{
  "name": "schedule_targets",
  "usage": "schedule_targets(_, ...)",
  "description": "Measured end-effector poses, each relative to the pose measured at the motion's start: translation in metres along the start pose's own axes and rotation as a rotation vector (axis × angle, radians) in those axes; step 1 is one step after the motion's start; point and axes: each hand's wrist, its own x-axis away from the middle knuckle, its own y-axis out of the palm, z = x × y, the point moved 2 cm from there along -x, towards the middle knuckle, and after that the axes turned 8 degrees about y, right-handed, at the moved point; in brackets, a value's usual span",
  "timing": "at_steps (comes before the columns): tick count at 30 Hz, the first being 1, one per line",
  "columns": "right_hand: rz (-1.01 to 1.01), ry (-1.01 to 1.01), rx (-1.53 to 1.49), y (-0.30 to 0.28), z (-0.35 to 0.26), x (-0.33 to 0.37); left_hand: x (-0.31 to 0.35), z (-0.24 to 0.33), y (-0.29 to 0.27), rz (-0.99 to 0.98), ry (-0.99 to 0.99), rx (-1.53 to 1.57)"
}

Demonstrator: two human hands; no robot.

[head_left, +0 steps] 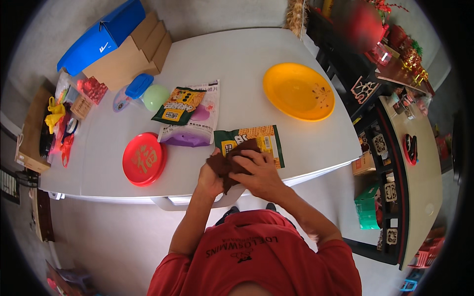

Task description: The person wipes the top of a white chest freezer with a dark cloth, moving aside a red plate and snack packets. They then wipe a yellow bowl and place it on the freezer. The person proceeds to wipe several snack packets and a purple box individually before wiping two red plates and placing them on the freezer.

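Observation:
A dark brown cloth (223,166) is bunched between my two hands at the table's near edge. My left hand (210,180) grips its left side, with the fingers closed. Bent over its right part, the fingers of my right hand (259,172) press and hold the cloth. Under and behind the cloth lies a green and yellow snack bag (274,143), partly covered by it. Farther left, a smaller green and yellow snack packet (180,105) rests on a white and purple pouch (210,126).
On the white table (232,59) are a yellow plate (291,91), a red round lid (140,160) and a pale green balloon-like ball (156,97). Cardboard boxes (123,59) with a blue box (106,34) stand back left. A shelf unit (414,197) stands right.

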Motion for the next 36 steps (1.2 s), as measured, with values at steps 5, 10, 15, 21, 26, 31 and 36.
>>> schedule_targets(5,-0.068,0.148,0.058,-0.031,0.033,0.029,0.006,-0.004,0.02,0.118,0.085,-0.17)
schedule_targets(10,-0.099,0.449,0.109,-0.065,0.069,0.044,0.006,-0.004,0.026,0.103,0.094,-0.259)
schedule_targets(15,0.105,0.425,-0.011,-0.06,0.059,0.009,0.009,-0.006,0.037,0.125,0.184,-0.453)
schedule_targets(21,-0.015,0.266,0.093,-0.034,0.074,0.021,0.012,-0.011,0.043,0.175,0.255,-0.48)
schedule_targets(26,0.018,0.404,0.188,-0.091,0.13,0.07,0.017,-0.007,0.068,0.2,0.375,-0.43)
schedule_targets(31,0.147,0.598,0.165,-0.13,0.169,0.099,-0.019,-0.012,0.127,0.081,0.389,-0.431)
schedule_targets(36,0.186,0.53,0.249,-0.125,0.174,0.099,-0.115,-0.039,0.169,0.095,0.38,-0.503)
